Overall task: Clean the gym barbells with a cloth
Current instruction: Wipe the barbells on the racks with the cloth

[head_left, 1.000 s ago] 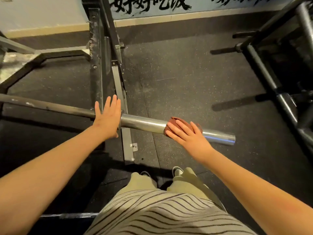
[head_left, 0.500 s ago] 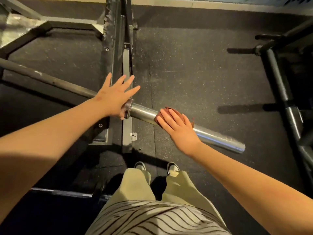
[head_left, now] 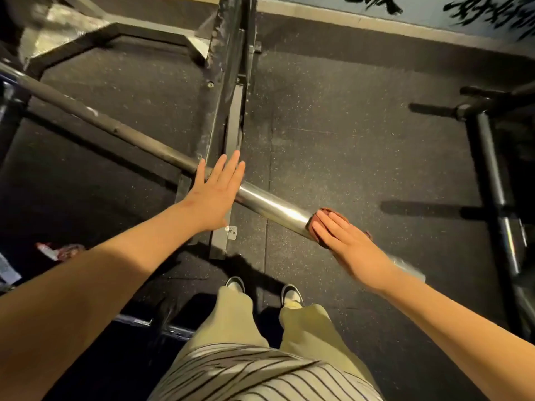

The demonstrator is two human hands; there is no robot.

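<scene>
Since half a second ago the right hand (head_left: 350, 244) and the cloth (head_left: 324, 213) under it have slid outward along the shiny thick end of the barbell (head_left: 272, 206), away from the collar and nearer the bar's tip. The left hand (head_left: 215, 195) has drawn its fingers closer together; they were fanned out before.

The barbell runs across the view from upper left to lower right. Its dark thin part crosses behind the rack post (head_left: 228, 82), and its bright thick end juts out over the speckled dark floor (head_left: 333, 125). The right hand lies flat on the reddish-brown cloth, fingers straight and side by side, pressing it onto the top of the thick end. Only the edge of the cloth shows past the fingertips, and the thumb is hidden. A short bit of bright metal shows beyond the wrist.

The left hand is spread flat, palm down, resting on the bar just where the thin part meets the thick one (right beside the rack post). It grips nothing.

Below, two shoes (head_left: 236, 283) stand on the floor under pale trousers (head_left: 231, 322) and a striped shirt (head_left: 260, 377). Another dark frame (head_left: 489, 157) stands well apart at the right.
</scene>
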